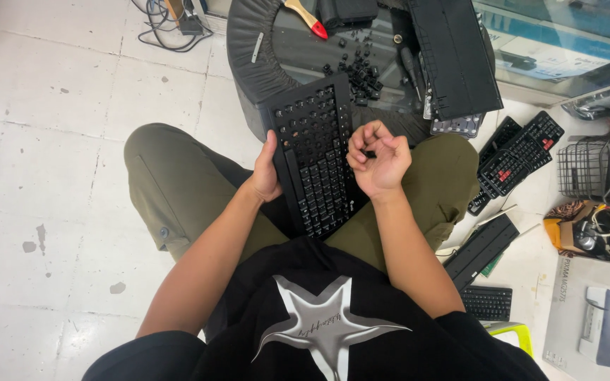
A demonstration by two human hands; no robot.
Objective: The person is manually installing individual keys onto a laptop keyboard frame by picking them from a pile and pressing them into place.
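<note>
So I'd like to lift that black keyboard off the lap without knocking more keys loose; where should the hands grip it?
Grip the black keyboard by its two long side edges, coming in from left and right. It lies lengthwise on the lap, far end leaning on the round stool. The left hand already clasps the left edge; the right hand, pinching a small keycap, could probably take the opposite edge, clear of the keys.

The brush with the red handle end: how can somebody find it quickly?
Look at the round black stool beyond the person's knees. The brush lies near its far edge, above the loose black keys. Only it has a pale wooden handle with a red end.
</note>
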